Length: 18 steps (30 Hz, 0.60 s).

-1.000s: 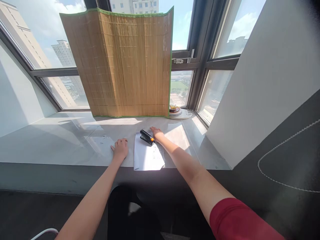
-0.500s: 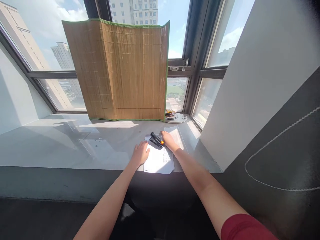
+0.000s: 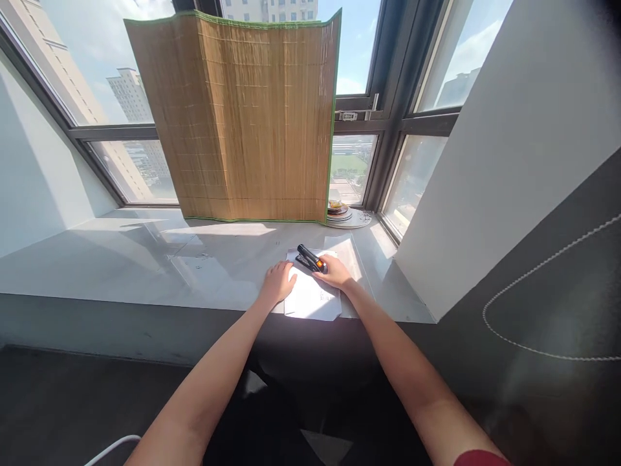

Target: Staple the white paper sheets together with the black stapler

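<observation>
A black stapler (image 3: 307,257) with an orange spot near its rear lies over a small stack of white paper (image 3: 310,298) at the sill's front edge. My right hand (image 3: 332,272) grips the stapler's rear end from the right, its fingers wrapped around it. To the left, my left hand (image 3: 279,282) rests flat on the sill and the paper's left edge, fingers stretched out and holding nothing. Printed marks show on the lower right of the top sheet. Another pale sheet (image 3: 347,249) lies partly under the paper's right side, beyond my right hand.
A bamboo mat (image 3: 257,123) with green edging leans upright against the window. Stacked plates (image 3: 349,219) stand in the right back corner of the white sill (image 3: 228,259). A slanted white wall (image 3: 485,162) borders the right, with a beaded cord (image 3: 504,291) hanging beside it.
My right hand has closed on the rear of the stapler, where before it was at its right side. The left hand stays at the paper's left edge. The view has tipped slightly down.
</observation>
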Each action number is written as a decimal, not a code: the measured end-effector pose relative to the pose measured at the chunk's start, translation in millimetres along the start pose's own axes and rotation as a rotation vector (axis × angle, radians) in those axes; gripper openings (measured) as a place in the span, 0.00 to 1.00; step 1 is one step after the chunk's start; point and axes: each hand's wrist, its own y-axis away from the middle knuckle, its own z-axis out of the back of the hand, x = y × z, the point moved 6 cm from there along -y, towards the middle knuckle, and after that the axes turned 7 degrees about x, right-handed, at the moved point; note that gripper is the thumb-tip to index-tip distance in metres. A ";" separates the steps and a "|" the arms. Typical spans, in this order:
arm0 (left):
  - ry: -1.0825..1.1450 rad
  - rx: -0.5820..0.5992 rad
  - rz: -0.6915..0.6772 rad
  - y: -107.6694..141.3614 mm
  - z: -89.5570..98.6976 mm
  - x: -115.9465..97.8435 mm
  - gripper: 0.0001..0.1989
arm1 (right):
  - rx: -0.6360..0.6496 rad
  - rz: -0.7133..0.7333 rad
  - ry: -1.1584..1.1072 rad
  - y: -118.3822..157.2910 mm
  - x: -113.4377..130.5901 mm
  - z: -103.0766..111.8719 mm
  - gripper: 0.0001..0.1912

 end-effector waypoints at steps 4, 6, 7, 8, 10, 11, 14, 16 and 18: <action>0.015 0.012 0.039 -1.2 1.3 4.5 0.27 | -0.055 -0.066 -0.018 -3.0 -7.0 7.3 0.11; 0.018 0.013 0.049 -1.7 1.9 6.7 0.28 | -0.103 -0.059 -0.093 -4.3 -11.9 12.0 0.16; 0.020 0.016 0.049 -1.8 2.2 7.2 0.27 | -0.116 -0.056 -0.135 -4.5 -14.8 13.2 0.18; 0.022 0.020 0.048 -1.7 2.6 7.3 0.27 | -0.127 -0.057 -0.174 -4.4 -18.0 13.9 0.18; 0.029 0.030 0.048 -0.8 4.1 6.6 0.26 | -0.150 -0.067 -0.235 -3.6 -24.8 14.5 0.18; 0.033 0.037 0.048 -0.1 5.0 5.9 0.26 | -0.163 -0.072 -0.256 -3.1 -27.8 14.6 0.17; 0.028 0.042 0.049 1.6 8.1 3.2 0.24 | -0.189 -0.081 -0.288 -2.6 -34.0 14.5 0.17; 0.015 0.031 0.038 2.2 9.8 1.3 0.21 | -0.191 -0.093 -0.298 -2.8 -35.2 14.7 0.17; 0.006 0.014 0.023 2.3 10.9 0.0 0.18 | -0.230 -0.090 -0.294 -2.3 -33.6 18.3 0.16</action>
